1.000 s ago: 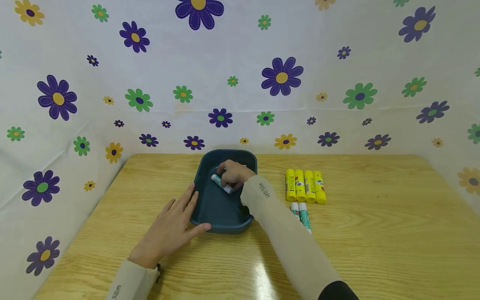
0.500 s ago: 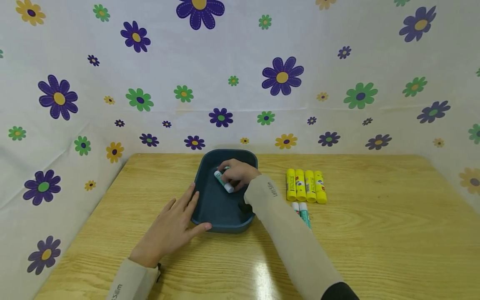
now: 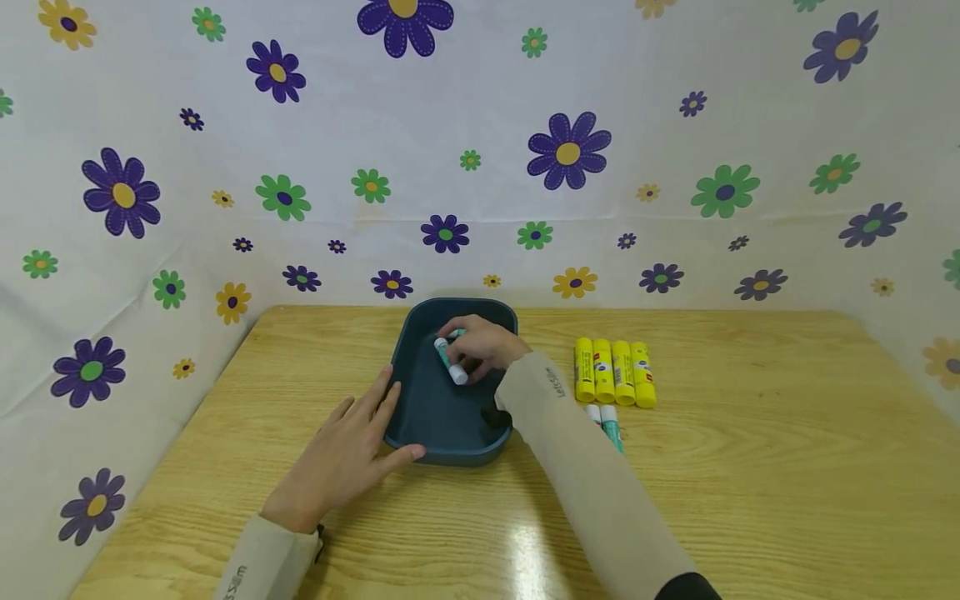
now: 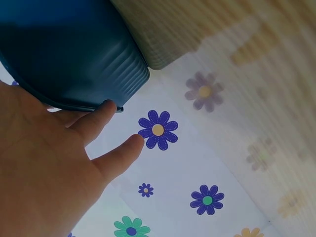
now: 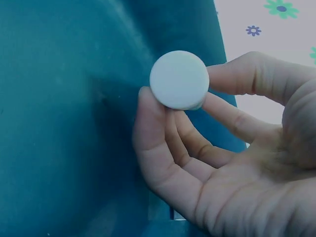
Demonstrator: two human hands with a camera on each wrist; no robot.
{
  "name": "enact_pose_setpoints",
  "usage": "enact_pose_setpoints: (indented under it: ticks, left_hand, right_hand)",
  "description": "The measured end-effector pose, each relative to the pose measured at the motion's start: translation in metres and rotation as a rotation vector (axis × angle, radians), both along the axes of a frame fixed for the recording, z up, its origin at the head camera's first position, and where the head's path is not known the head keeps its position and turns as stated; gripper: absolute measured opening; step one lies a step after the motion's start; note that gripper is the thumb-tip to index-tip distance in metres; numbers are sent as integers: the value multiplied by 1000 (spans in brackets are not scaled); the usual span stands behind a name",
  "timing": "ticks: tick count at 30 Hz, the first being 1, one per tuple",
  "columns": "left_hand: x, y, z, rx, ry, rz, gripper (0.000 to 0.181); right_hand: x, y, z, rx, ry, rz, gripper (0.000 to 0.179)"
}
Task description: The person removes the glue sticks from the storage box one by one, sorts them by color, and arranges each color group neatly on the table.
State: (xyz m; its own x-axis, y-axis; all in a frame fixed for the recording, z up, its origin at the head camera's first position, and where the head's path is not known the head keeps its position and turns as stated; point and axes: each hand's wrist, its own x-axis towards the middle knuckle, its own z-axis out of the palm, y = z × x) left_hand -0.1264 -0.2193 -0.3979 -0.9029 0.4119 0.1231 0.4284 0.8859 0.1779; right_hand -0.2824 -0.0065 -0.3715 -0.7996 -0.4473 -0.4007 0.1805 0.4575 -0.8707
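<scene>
My right hand [image 3: 489, 343] reaches into a dark blue plastic bin [image 3: 431, 429] and pinches a white-and-green glue stick [image 3: 452, 362] between thumb and fingers. Seen end-on in the right wrist view, the stick's round white cap [image 5: 179, 79] faces the camera. Part of another green-marked stick [image 3: 457, 333] shows just behind these fingers, the rest hidden by the hand. My left hand [image 3: 341, 462] rests along the bin's near left side, fingers spread and fairly straight. In the left wrist view, its fingertips [image 4: 104, 109] touch the bin's rim [image 4: 74, 106].
Several yellow glue sticks [image 3: 615, 372] lie side by side on the wooden table [image 3: 757, 467], right of the bin. Just in front of them are two white-and-green glue sticks [image 3: 612, 429], partly behind the right sleeve [image 3: 585, 479]. A flower-printed cloth [image 3: 480, 108] hangs behind.
My right hand has shifted slightly right inside the bin, and the pinched glue stick has turned to a steeper slant. The stick behind the fingers now shows more. The left hand stays at the rim.
</scene>
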Motion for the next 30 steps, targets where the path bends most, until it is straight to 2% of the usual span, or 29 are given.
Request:
enact_pose_setpoints:
  ticks: [8, 20, 30]
  left_hand:
    - [-1, 1, -1, 0, 3, -7, 92]
    - [-2, 1, -1, 4, 17, -15, 93]
    - [0, 1, 0, -10, 23, -15, 94]
  right_hand:
    - [0, 6, 8, -81, 18, -37, 44]
    - [10, 15, 32, -151, 84, -44, 49]
    - [17, 36, 37, -195, 123, -41, 50]
